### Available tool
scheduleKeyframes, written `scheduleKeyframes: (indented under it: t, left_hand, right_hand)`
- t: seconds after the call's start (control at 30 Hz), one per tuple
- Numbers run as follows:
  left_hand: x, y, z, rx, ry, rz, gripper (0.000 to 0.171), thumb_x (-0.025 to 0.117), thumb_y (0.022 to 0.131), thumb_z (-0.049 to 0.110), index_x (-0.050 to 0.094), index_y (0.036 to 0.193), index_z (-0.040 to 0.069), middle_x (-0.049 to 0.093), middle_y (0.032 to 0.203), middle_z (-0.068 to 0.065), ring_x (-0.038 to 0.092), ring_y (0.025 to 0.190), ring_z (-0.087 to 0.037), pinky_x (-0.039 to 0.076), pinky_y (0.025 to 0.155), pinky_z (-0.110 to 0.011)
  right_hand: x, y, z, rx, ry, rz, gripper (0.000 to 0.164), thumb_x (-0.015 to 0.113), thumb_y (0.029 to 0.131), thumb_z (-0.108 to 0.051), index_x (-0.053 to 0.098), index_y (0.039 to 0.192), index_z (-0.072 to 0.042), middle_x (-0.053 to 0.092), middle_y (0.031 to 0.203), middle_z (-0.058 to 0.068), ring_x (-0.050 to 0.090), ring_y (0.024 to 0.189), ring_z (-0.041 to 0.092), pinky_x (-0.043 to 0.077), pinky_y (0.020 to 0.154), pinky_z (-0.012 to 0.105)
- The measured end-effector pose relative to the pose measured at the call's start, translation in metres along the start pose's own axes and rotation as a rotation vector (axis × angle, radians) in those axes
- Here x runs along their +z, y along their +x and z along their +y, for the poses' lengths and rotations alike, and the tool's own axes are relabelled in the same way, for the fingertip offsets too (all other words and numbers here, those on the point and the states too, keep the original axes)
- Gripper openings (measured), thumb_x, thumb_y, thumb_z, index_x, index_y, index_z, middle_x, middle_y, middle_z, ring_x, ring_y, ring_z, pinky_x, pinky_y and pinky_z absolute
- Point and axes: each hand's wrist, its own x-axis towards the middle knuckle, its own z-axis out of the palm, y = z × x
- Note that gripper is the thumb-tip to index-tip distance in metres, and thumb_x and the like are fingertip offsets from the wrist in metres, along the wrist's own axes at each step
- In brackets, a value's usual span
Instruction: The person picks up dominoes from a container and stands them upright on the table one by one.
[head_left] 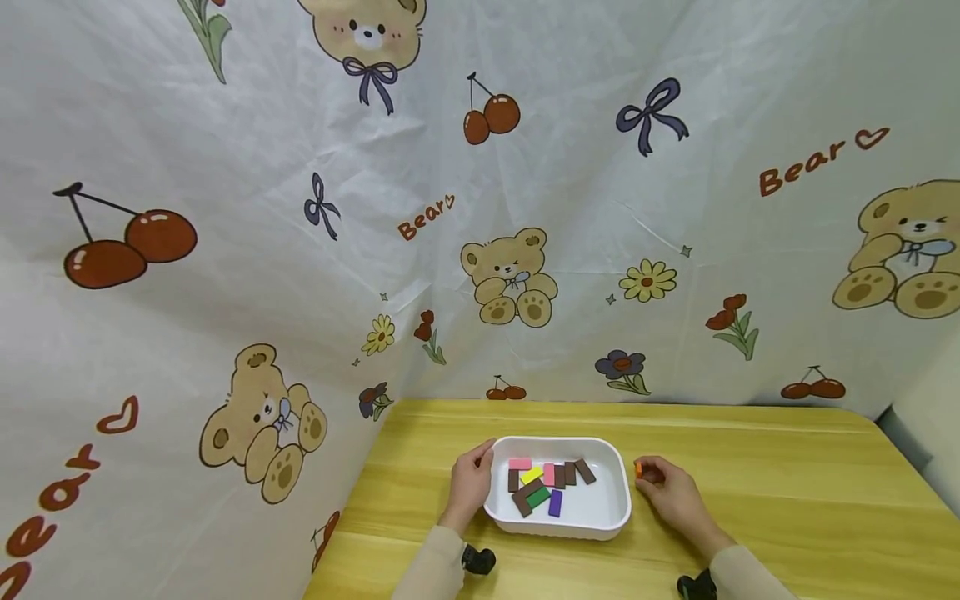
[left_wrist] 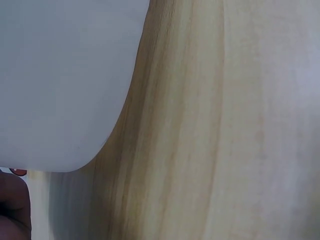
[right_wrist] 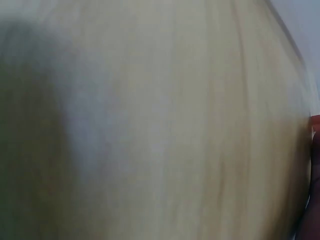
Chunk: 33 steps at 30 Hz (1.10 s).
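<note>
Just clear of the tray [head_left: 577, 527] whose edge left fingers [head_left: 477, 453] grip, right fingers [head_left: 659, 463] pinch an orange block [head_left: 638, 470].

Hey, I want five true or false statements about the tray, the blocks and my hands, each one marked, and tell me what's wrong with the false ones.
1. The left hand holds the left end of the white tray. True.
2. The right hand pinches an orange block. True.
3. The orange block is inside the tray. False: it is outside, to the tray's right.
4. A purple block and a green block lie in the tray. True.
5. The purple block is left of the green block. False: it is right of it.
</note>
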Motion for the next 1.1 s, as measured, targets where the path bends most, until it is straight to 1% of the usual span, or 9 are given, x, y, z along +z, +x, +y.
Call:
scheduleKeyframes:
  t: [0.13, 0.2, 0.27, 0.37, 0.53, 0.7, 0.9, 0.97, 1.1]
  left_hand:
    - [-0.001, -0.003, 0.008, 0.025, 0.002, 0.015, 0.031, 0.057, 0.106, 0.019, 0.071, 0.132, 0.009, 0.070, 0.133, -0.014, 0.066, 0.123, -0.032, 0.057, 0.100, -0.047]
    - [-0.002, -0.004, 0.009, 0.022, 0.001, 0.016, 0.031, 0.057, 0.106, 0.019, 0.071, 0.132, 0.009, 0.070, 0.133, -0.014, 0.066, 0.123, -0.033, 0.057, 0.101, -0.048]
    - [-0.001, -0.003, 0.007, 0.022, -0.001, 0.017, 0.031, 0.057, 0.106, 0.019, 0.071, 0.131, 0.009, 0.071, 0.132, -0.015, 0.066, 0.122, -0.033, 0.057, 0.101, -0.048]
    - [0.001, -0.001, 0.001, 0.007, 0.008, 0.013, 0.030, 0.057, 0.106, 0.020, 0.072, 0.132, 0.012, 0.071, 0.132, -0.011, 0.066, 0.121, -0.028, 0.058, 0.101, -0.044]
    - [0.003, 0.003, -0.004, 0.005, -0.008, 0.005, 0.030, 0.058, 0.106, 0.019, 0.072, 0.131, 0.013, 0.071, 0.132, -0.010, 0.067, 0.120, -0.027, 0.058, 0.100, -0.045]
    - [0.003, 0.005, -0.005, 0.014, 0.000, 0.004, 0.030, 0.057, 0.106, 0.019, 0.072, 0.132, 0.012, 0.071, 0.133, -0.010, 0.066, 0.123, -0.029, 0.057, 0.102, -0.046]
    - [0.003, 0.004, -0.004, 0.011, -0.005, 0.005, 0.030, 0.057, 0.107, 0.019, 0.072, 0.132, 0.012, 0.071, 0.132, -0.010, 0.066, 0.122, -0.030, 0.057, 0.102, -0.046]
    - [0.003, 0.004, -0.003, 0.024, 0.001, 0.006, 0.030, 0.058, 0.106, 0.019, 0.072, 0.131, 0.011, 0.072, 0.131, -0.012, 0.067, 0.121, -0.031, 0.057, 0.100, -0.047]
    - [0.003, 0.004, -0.002, 0.028, 0.005, 0.009, 0.029, 0.058, 0.106, 0.019, 0.072, 0.130, 0.011, 0.072, 0.130, -0.011, 0.067, 0.120, -0.030, 0.057, 0.101, -0.047]
  right_hand:
    - [0.002, 0.002, 0.001, -0.002, -0.042, -0.004, 0.031, 0.071, 0.093, -0.003, 0.067, 0.123, 0.002, 0.073, 0.103, 0.011, 0.068, 0.092, 0.020, 0.056, 0.071, 0.022]
    - [0.003, 0.003, 0.001, -0.002, -0.054, -0.003, 0.031, 0.071, 0.093, -0.003, 0.066, 0.124, 0.003, 0.073, 0.102, 0.011, 0.067, 0.091, 0.020, 0.055, 0.070, 0.023]
    - [0.004, 0.003, 0.001, -0.002, -0.059, -0.003, 0.032, 0.070, 0.093, -0.002, 0.066, 0.124, 0.003, 0.073, 0.102, 0.011, 0.067, 0.091, 0.020, 0.055, 0.070, 0.023]
    - [0.004, 0.003, 0.001, -0.004, -0.058, -0.002, 0.032, 0.070, 0.093, -0.002, 0.066, 0.124, 0.004, 0.073, 0.101, 0.012, 0.067, 0.090, 0.021, 0.055, 0.070, 0.023]
    - [0.005, 0.003, 0.003, 0.004, -0.059, 0.001, 0.033, 0.069, 0.093, -0.003, 0.066, 0.125, 0.004, 0.073, 0.101, 0.012, 0.066, 0.090, 0.020, 0.054, 0.070, 0.022]
    - [0.005, 0.003, 0.002, 0.000, -0.050, 0.016, 0.033, 0.070, 0.093, -0.003, 0.066, 0.125, 0.005, 0.073, 0.098, 0.012, 0.066, 0.087, 0.018, 0.055, 0.070, 0.022]
    - [0.005, 0.000, 0.001, 0.008, -0.050, 0.017, 0.035, 0.071, 0.092, -0.003, 0.066, 0.126, 0.004, 0.072, 0.095, 0.009, 0.063, 0.084, 0.014, 0.053, 0.068, 0.021]
    - [0.005, 0.000, 0.001, 0.012, -0.048, 0.014, 0.036, 0.070, 0.092, -0.003, 0.065, 0.127, 0.005, 0.072, 0.095, 0.009, 0.063, 0.084, 0.014, 0.053, 0.068, 0.021]
    - [0.005, 0.000, 0.001, 0.019, -0.044, 0.007, 0.037, 0.070, 0.093, -0.004, 0.065, 0.128, 0.005, 0.072, 0.098, 0.012, 0.065, 0.086, 0.016, 0.054, 0.068, 0.020]
